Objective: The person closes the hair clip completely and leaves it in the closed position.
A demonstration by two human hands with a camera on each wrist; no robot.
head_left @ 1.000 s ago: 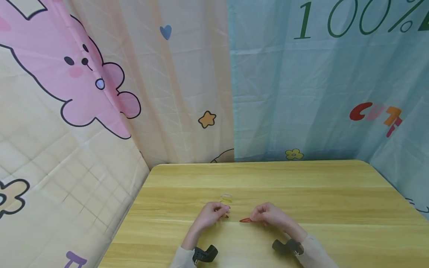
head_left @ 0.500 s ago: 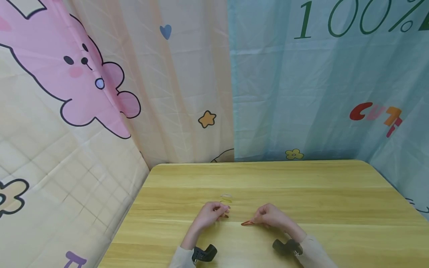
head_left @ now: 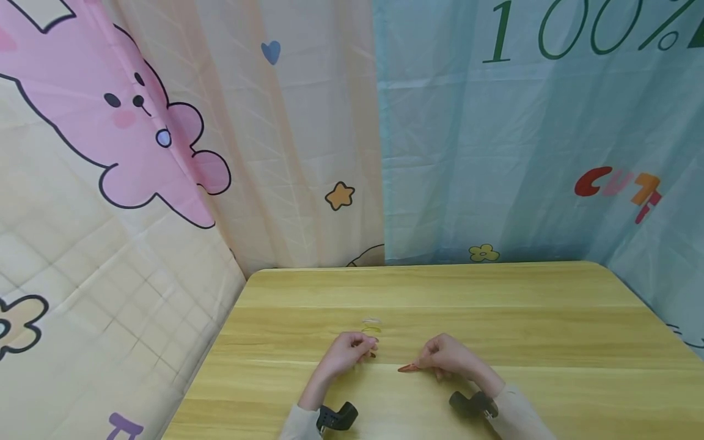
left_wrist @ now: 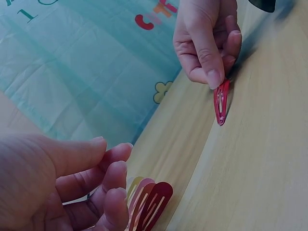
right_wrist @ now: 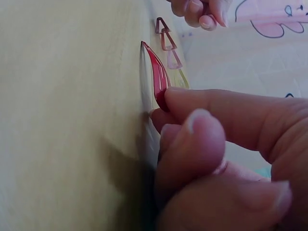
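My right hand (head_left: 447, 355) pinches a red snap hair clip (right_wrist: 157, 72) by its broad end, between thumb and forefinger. Its narrow tip points toward the left hand, low over the table, as the left wrist view shows at the clip (left_wrist: 221, 103). My left hand (head_left: 346, 353) holds nothing; its fingers are loosely bent, thumb close to the forefinger. Beside it lies an overlapping row of snap clips: a dark red clip (left_wrist: 156, 204) nearest, then a brownish-red clip (right_wrist: 168, 40), a pink clip (right_wrist: 174, 58) and a yellow clip (head_left: 371, 330). The left hand hides part of the row in the head view.
A pale clip-like piece (head_left: 371, 321) lies just beyond the yellow one. The wood-grain table (head_left: 522, 318) runs back to a printed curtain (head_left: 467, 153). A black wrist camera mount (head_left: 338, 417) sits on the left wrist, another mount (head_left: 473, 404) on the right.
The right hand, with the red hair clip in its pinch, has shifted slightly to the right and toward the person. The left hand stays where it was.
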